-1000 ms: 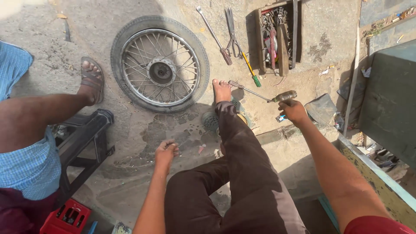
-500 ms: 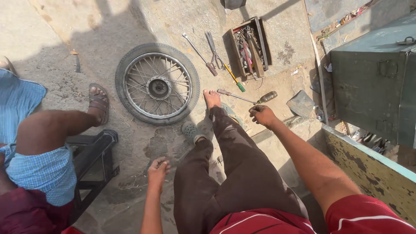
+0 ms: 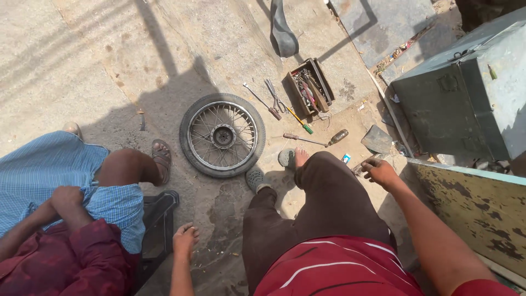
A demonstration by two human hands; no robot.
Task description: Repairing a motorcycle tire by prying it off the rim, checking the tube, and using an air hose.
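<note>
Since the earlier frame my view has risen and pulled back: the right hand (image 3: 378, 171), which lay by the hammer (image 3: 313, 140) half a second ago, now hovers clear of it, low beside my right knee, close to the rusted edge of a pale panel (image 3: 471, 203). Its fingers (image 3: 366, 164) are loosely curled and hold nothing. I see the left hand (image 3: 185, 239) hanging open over the stained concrete floor (image 3: 109, 60), fingers spread and empty, just beside a black stool (image 3: 159, 211); it has drifted further from the wheel than before.

That spoked wheel (image 3: 222, 135), tyre on, lies flat on the floor ahead of my bare foot (image 3: 301, 155), and a grey sandal (image 3: 255, 178) sits just below the tyre's rim. Near the hammer lies a screwdriver with a green tip (image 3: 298, 121), then pliers (image 3: 275, 98) and a spanner (image 3: 259, 100), and beyond them an open toolbox (image 3: 309, 87). A dark inner tube (image 3: 282, 30) lies further up, newly in view. A green metal chest (image 3: 460, 93) stands at the right.

On my left sits another person in a blue checked cloth (image 3: 49, 175), one sandalled foot (image 3: 161, 160) almost touching the tyre.
</note>
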